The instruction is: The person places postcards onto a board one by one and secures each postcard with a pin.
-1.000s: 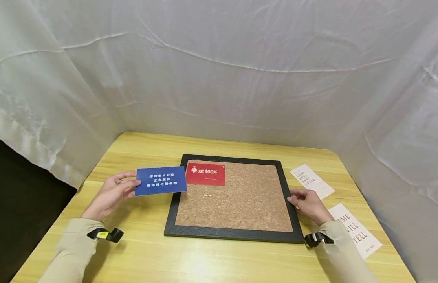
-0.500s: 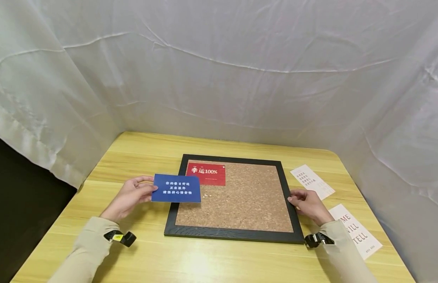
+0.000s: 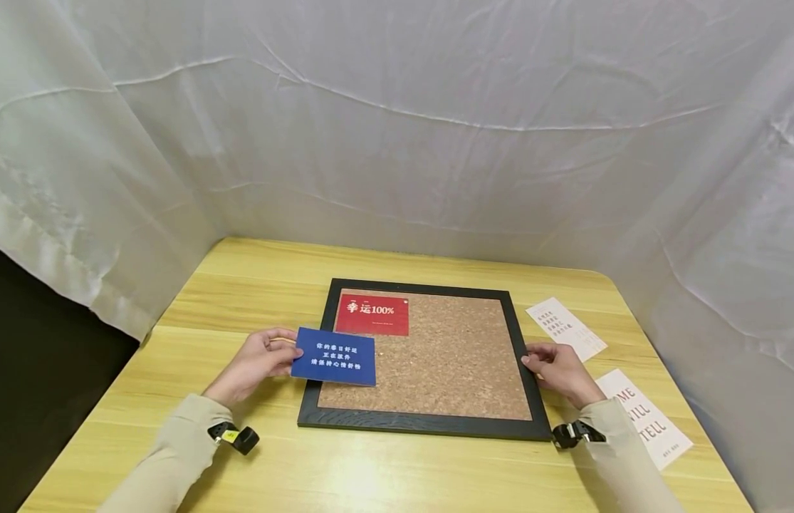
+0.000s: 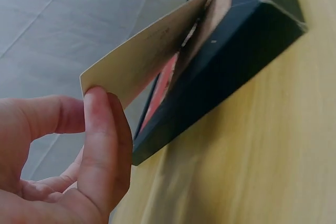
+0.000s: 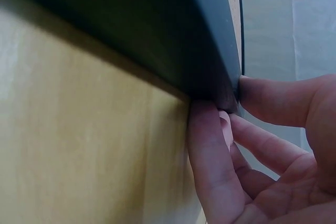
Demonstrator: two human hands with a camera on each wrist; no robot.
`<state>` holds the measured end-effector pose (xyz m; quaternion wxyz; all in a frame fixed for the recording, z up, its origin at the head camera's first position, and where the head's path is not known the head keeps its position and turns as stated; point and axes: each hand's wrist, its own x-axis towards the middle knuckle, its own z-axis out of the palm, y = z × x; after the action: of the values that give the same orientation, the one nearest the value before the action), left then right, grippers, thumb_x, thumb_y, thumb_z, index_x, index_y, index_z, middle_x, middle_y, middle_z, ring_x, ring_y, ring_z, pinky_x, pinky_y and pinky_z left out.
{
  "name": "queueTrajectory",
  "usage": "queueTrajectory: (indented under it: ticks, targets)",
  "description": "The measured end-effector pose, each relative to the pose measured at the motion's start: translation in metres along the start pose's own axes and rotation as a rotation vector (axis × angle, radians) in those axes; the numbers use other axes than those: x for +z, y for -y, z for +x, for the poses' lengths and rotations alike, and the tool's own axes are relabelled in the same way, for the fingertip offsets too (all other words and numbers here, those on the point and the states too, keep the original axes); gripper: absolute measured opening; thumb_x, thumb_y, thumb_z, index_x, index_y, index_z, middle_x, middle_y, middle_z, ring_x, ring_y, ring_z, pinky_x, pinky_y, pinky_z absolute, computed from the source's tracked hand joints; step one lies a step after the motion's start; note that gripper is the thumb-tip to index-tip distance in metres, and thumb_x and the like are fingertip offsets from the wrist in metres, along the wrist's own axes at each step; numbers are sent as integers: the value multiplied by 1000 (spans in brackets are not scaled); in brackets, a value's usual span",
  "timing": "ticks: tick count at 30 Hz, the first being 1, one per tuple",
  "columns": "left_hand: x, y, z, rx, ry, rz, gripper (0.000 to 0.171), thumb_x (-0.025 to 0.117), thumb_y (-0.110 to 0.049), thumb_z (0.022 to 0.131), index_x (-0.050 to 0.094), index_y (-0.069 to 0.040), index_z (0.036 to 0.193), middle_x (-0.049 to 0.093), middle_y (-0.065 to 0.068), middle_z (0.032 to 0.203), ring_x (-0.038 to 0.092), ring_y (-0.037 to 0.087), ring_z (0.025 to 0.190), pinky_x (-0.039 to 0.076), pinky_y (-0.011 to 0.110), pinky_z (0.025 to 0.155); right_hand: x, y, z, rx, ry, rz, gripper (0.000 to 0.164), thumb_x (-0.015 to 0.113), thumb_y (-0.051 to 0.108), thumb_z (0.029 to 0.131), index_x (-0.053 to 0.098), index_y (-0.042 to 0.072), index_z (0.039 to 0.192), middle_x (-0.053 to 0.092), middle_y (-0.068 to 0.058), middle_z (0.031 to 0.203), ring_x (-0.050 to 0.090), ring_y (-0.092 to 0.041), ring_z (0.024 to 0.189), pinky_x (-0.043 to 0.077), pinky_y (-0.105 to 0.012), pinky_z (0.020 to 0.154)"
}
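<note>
My left hand (image 3: 258, 362) pinches a blue card (image 3: 335, 358) with white writing by its left edge. The card overlaps the left frame bar and lower corner of a red card (image 3: 374, 315) on the cork board (image 3: 448, 363). In the left wrist view the blue card's pale back (image 4: 144, 53) slants down toward the cork, raised at the fingertips. My right hand (image 3: 561, 370) grips the board's right frame bar, thumb on top. From the right wrist view, its fingers (image 5: 212, 150) press against the frame's side (image 5: 152, 35) near the tabletop.
Two white cards lie right of the board: one with small print (image 3: 566, 329), and one with large lettering (image 3: 649, 420) partly under the right forearm. A wooden table (image 3: 364, 474) bears everything. White cloth (image 3: 397, 128) hangs behind and at both sides.
My left hand has carried the blue card rightward and toward me, from left of the board to over its left part, below the red card. The right hand and board stay put.
</note>
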<state>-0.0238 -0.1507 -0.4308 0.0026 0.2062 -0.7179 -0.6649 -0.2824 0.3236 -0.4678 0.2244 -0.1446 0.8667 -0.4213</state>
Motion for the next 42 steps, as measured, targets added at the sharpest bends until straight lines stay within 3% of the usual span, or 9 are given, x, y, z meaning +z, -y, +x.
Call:
queueTrajectory:
  ticks: [7,14,18,27,42]
  targets:
    - [10,2,4,-8,-29,48,42,66,0,93,52,13,131,68,-3,86,64,6,67,58,21,61,0,1,-1,-1,2,0,45,61,14,104,55,-10,141,65,-19,115,61,-16,93,60,-30,76]
    - [19,1,5,-7,-40,211,42,69,-5,94,53,9,131,64,2,74,58,12,60,53,23,54,0,1,-1,3,-3,0,45,61,14,104,55,-10,141,65,-16,111,61,-16,93,60,-29,75]
    - [23,1,7,-3,-45,242,44,71,-4,94,54,9,132,61,0,70,58,13,60,52,23,53,0,0,0,6,-6,-5,45,61,15,104,55,-10,141,65,-15,110,61,-16,93,60,-29,74]
    - [33,0,12,53,-41,387,50,76,-11,92,51,0,134,71,5,72,57,15,55,51,28,53,0,0,0,7,-3,-2,46,61,15,104,54,-10,142,64,-16,110,61,-16,93,60,-29,74]
    - [47,-9,19,81,-54,534,42,79,-9,90,53,-1,122,69,6,68,58,15,51,50,28,49,0,0,0,15,-1,-18,45,60,16,105,55,-9,142,64,-16,111,61,-17,92,61,-30,75]
